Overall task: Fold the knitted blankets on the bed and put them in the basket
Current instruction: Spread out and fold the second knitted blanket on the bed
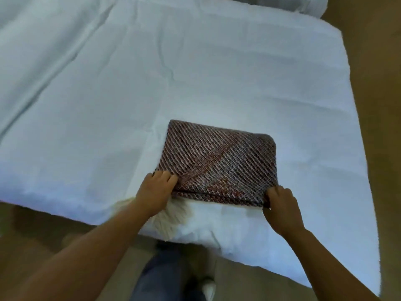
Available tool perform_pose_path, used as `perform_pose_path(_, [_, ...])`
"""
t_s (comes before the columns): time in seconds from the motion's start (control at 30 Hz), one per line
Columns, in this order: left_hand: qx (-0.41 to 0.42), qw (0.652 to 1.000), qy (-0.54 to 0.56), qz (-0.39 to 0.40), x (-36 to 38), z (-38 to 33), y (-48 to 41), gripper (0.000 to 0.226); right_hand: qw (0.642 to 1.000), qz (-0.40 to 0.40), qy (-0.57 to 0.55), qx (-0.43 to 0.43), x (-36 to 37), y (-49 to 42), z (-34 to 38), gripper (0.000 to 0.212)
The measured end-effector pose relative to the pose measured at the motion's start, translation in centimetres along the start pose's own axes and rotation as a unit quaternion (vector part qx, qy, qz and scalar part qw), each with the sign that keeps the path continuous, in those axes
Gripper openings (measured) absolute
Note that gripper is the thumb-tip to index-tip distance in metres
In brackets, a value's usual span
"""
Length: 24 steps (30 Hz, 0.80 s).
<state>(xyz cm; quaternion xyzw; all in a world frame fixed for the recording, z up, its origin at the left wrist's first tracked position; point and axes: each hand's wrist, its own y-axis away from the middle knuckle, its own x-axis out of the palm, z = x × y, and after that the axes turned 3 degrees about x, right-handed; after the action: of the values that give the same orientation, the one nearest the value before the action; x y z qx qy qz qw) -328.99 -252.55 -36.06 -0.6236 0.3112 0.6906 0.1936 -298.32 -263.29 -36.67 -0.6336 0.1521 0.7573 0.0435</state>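
Observation:
A dark, striped knitted blanket (219, 159) lies folded into a thick rectangle near the front edge of the white bed (152, 83). My left hand (155, 191) grips its near left corner, fingers curled over the top layer. My right hand (281, 206) grips the near right corner the same way. A cream fringed blanket (173, 216) lies under the near edge, its tassels hanging over the bed's front. No basket is in view.
The bed's right edge (355, 127) borders a brown floor (382, 83). A pillow end (312, 5) shows at the top right. My legs and a shoe (208, 290) stand on the floor below the bed's front edge.

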Motion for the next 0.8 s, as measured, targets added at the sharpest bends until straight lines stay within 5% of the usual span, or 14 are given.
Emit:
perform_pose_path(0.17, [-0.151, 0.978, 0.031, 0.139, 5.1, -3.0, 1.3, 0.05, 0.99, 0.126, 0.058, 0.006, 5.1, 1.5, 0.5, 0.035])
perform_pose_path(0.3, [-0.231, 0.961, 0.126, 0.086, 3.3, -3.8, -1.1, 0.046, 0.997, 0.041, -0.047, 0.043, 3.9, 0.5, 2.0, 0.011])
perform_pose_path(0.47, [-0.174, 0.964, 0.19, -0.063, 2.2, -4.7, -5.8, 0.055, 0.977, -0.094, -0.181, 0.055, 1.9, -4.0, 5.6, 0.026])
perform_pose_path(0.6, [-0.139, 0.973, 0.173, -0.067, 3.1, -4.9, -10.1, 0.06, 0.993, -0.036, -0.114, -0.004, 2.7, -8.0, 8.0, 0.055])
perform_pose_path(0.8, [-0.163, 0.972, 0.161, -0.049, 7.2, -0.8, -15.4, 0.066, 0.999, -0.009, -0.029, -0.012, 7.4, -13.8, 8.8, 0.061])
